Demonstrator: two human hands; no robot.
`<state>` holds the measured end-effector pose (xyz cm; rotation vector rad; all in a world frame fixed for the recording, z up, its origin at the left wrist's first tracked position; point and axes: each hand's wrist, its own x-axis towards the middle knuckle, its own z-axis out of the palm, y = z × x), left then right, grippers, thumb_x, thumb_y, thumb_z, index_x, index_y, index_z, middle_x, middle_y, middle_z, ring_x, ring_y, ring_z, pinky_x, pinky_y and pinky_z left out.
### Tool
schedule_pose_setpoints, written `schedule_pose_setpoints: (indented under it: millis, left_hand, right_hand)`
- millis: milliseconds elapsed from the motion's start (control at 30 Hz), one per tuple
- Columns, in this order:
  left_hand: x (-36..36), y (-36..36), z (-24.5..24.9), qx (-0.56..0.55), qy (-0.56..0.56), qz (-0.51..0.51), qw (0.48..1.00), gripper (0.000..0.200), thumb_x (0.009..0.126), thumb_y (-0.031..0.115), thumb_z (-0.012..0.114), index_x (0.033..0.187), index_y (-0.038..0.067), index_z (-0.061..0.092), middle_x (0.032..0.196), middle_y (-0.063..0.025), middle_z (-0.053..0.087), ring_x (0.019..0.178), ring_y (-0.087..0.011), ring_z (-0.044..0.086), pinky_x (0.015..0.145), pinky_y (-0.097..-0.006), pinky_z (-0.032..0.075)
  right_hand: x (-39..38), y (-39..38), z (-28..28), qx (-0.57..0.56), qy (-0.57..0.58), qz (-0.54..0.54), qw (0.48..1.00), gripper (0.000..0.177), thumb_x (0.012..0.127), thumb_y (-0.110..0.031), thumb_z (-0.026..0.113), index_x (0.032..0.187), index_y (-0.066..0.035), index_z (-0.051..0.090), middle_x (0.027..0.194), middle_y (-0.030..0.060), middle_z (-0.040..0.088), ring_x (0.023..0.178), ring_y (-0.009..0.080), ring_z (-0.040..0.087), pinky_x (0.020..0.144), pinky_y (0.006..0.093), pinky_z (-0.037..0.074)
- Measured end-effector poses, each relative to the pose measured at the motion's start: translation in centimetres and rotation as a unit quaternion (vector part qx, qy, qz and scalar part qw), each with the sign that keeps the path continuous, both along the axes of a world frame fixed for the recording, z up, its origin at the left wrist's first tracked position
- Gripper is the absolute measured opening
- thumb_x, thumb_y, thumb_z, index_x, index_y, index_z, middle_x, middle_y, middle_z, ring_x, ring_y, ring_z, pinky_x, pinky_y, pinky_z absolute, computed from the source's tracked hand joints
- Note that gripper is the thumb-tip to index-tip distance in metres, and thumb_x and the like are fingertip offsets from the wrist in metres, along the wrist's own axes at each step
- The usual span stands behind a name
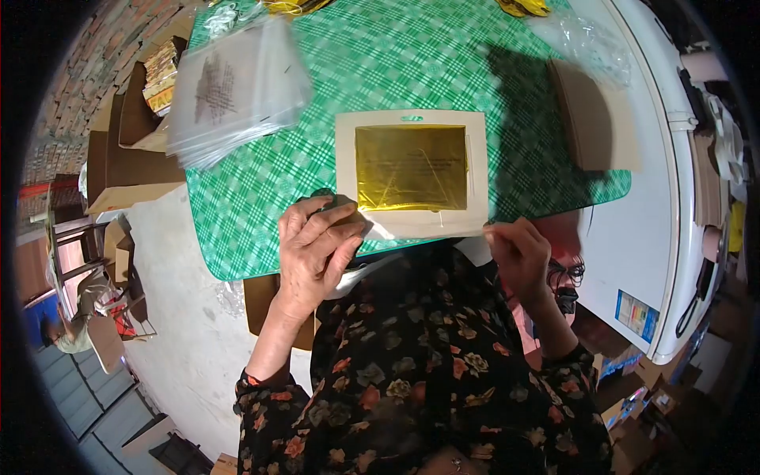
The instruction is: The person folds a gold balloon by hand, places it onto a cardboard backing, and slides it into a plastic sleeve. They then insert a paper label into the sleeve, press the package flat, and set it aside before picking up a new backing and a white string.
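A cream card frame (410, 119) with a slot at its top and a shiny gold panel (412, 168) in its window lies on the table in front of me. Clear plastic glints along its lower edge, like a plastic bag (381, 227) around it. At the lower left corner, my left hand (313, 253) has its fingers bent and closed at the bag's edge; a small dark thing shows behind its fingertips. My right hand (520, 255) pinches the lower right corner between thumb and fingers.
A stack of clear printed plastic bags (237, 87) lies on the green checked tablecloth (372, 71) at the left. Brown card pieces (586, 115) and crumpled clear plastic (586, 43) are at the right, near a white appliance (633, 237). Open cardboard boxes (131, 170) stand left of the table.
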<state>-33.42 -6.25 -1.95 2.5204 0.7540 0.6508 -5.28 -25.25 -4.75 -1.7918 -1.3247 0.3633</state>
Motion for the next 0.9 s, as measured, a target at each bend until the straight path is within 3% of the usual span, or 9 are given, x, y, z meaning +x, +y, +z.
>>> schedule_pose_setpoints:
  millis: [167, 467, 567, 900]
  left_hand:
    - [0.6, 0.1, -0.3, -0.021, -0.012, 0.031, 0.999, 0.014, 0.086, 0.017, 0.082, 0.098, 0.011, 0.080, 0.115, -0.0011, 0.075, 0.114, -0.0282, 0.061, 0.100, -0.0421, 0.040]
    - [1.3, -0.1, -0.5, -0.037, -0.036, 0.061, 0.997, 0.010, 0.080, 0.010, 0.083, 0.086, 0.009, 0.074, 0.103, -0.0035, 0.073, 0.102, -0.0270, 0.060, 0.093, -0.0411, 0.041]
    - [1.8, -0.3, -0.4, -0.037, -0.036, 0.077, 0.996, 0.012, 0.079, 0.007, 0.082, 0.082, 0.009, 0.071, 0.099, -0.0040, 0.071, 0.098, -0.0268, 0.059, 0.088, -0.0414, 0.041]
    - [2.4, -0.4, -1.0, 0.007, -0.011, 0.091, 0.996, 0.019, 0.077, 0.005, 0.078, 0.084, 0.008, 0.061, 0.097, -0.0084, 0.060, 0.092, -0.0304, 0.053, 0.083, -0.0432, 0.041]
  right_hand:
    - [-1.3, 1.0, 0.9, -0.010, 0.036, -0.046, 0.998, 0.005, 0.091, -0.003, 0.073, 0.092, -0.003, 0.068, 0.077, 0.0060, 0.061, 0.059, 0.0129, 0.057, 0.055, 0.0291, 0.046]
    - [-2.2, 1.9, 1.3, -0.083, -0.012, -0.076, 0.994, 0.012, 0.094, -0.008, 0.071, 0.089, -0.005, 0.060, 0.078, 0.0141, 0.065, 0.065, 0.0326, 0.067, 0.058, 0.0403, 0.052]
    - [-2.3, 2.0, 1.7, -0.111, -0.051, -0.072, 0.990, 0.013, 0.095, -0.010, 0.070, 0.090, -0.006, 0.058, 0.078, 0.0141, 0.065, 0.066, 0.0351, 0.067, 0.057, 0.0428, 0.051]
    - [-2.6, 2.4, 1.7, -0.133, -0.124, -0.067, 0.981, 0.015, 0.098, -0.016, 0.067, 0.091, -0.008, 0.057, 0.078, 0.0122, 0.064, 0.062, 0.0351, 0.066, 0.053, 0.0457, 0.050]
